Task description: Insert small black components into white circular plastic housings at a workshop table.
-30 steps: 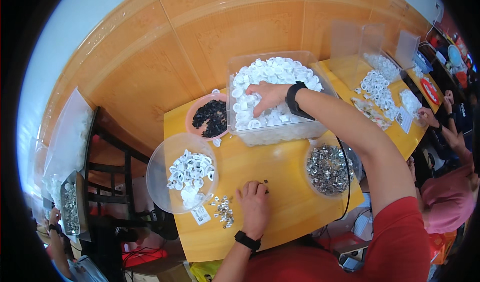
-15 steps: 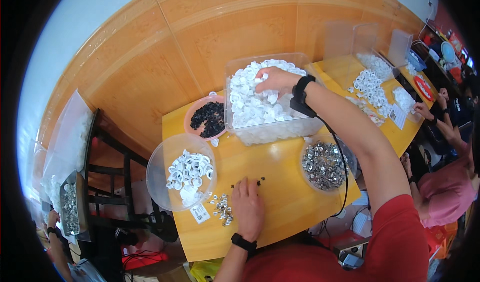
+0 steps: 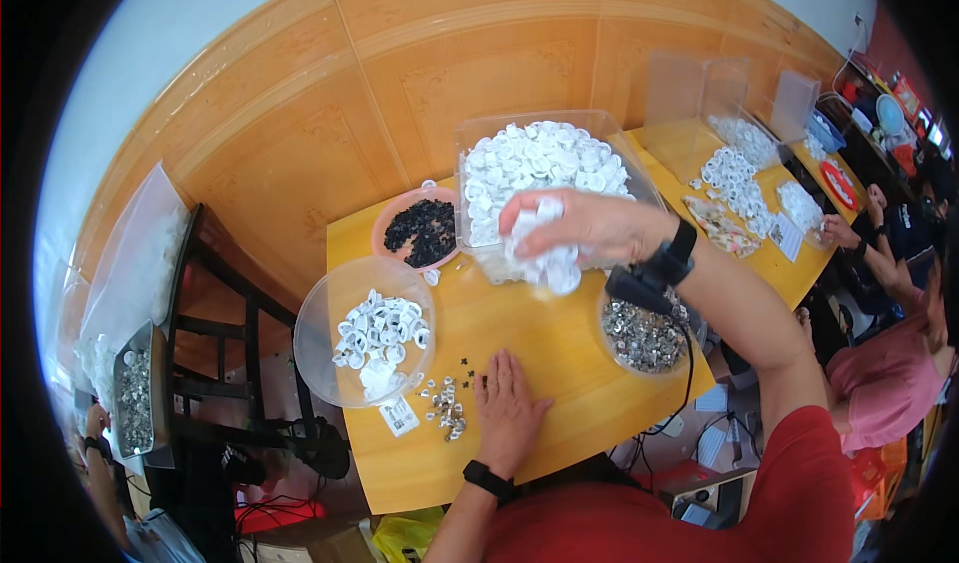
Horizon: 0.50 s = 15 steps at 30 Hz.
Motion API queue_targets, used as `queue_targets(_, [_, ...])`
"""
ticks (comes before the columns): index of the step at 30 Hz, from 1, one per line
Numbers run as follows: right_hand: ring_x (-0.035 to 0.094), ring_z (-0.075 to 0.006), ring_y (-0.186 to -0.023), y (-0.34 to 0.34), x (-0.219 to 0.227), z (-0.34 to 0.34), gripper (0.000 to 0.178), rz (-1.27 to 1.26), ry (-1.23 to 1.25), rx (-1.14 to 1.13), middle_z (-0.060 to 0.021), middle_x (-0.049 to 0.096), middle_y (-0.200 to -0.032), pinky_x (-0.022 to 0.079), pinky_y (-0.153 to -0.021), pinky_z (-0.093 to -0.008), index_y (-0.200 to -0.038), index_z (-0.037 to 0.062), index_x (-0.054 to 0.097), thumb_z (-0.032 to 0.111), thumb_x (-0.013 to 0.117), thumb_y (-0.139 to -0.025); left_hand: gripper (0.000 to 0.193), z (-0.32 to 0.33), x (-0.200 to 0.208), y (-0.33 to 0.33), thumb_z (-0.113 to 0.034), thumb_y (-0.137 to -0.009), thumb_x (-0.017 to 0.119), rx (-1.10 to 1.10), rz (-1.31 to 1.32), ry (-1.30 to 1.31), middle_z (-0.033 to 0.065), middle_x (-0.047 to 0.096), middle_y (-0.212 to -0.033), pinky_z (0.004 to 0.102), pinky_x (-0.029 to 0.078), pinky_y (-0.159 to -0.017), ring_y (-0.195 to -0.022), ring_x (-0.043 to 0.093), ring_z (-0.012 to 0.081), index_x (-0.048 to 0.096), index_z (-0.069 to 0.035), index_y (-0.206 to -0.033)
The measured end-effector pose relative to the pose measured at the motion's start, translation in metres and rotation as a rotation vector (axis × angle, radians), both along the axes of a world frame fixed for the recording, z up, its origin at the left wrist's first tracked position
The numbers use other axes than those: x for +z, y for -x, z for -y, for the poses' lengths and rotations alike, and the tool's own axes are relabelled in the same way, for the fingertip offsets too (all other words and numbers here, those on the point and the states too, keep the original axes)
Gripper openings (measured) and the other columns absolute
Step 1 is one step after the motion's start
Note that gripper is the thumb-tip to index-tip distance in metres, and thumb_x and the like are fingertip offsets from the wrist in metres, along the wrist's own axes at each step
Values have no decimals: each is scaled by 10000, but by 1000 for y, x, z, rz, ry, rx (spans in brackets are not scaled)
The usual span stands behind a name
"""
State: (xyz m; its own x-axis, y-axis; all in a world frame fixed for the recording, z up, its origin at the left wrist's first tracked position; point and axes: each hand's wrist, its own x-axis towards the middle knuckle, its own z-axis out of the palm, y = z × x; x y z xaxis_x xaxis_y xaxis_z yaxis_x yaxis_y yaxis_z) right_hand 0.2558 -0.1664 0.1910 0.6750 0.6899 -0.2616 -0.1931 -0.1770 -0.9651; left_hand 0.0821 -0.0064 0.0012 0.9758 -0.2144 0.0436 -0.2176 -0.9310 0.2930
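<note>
A loose handful of small, round, white plastic pieces (image 3: 559, 275) sits in the curled fingers of the right hand (image 3: 593, 225), seen against the near side of a clear rectangular plastic bin (image 3: 478, 255) heaped with similar pieces. They look light, stiff and rather slick, apt to slip from a loose bunch; cupping from beneath, or pinching one by its rim, seems surest. Nearer the body, the left hand (image 3: 509, 408) lies flat, fingers extended, on the yellow tabletop (image 3: 579, 403); what its palm may cover cannot be told. Shiny silver metal bits (image 3: 450, 413) lie just left of it; farther left, a clear round plastic tub (image 3: 314, 338) holds white ring-shaped parts.
</note>
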Motion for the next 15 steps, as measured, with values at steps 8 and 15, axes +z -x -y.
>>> queue_targets(8, [624, -171, -791, 26, -101, -7, 294, 221, 296, 133, -54, 603, -921, 505, -628, -277, -1014, 94, 568, 164, 715, -769, 785, 2, 1, 5, -435, -875, 540, 14, 1, -44, 216, 239, -1490, 489, 118, -1124, -1400, 192, 325, 259, 73, -1404])
queue_targets(15, [568, -334, -935, 39, -152, -18, 321, 912, 659, 9, -199, 539, -1037, 472, -746, -441, -988, 89, 599, 161, 700, -692, 785, 3, 3, 5, -431, -866, 557, 20, 2, -68, 213, 253, -1486, 506, 129, -1113, -1396, 209, 316, 274, 74, -1397])
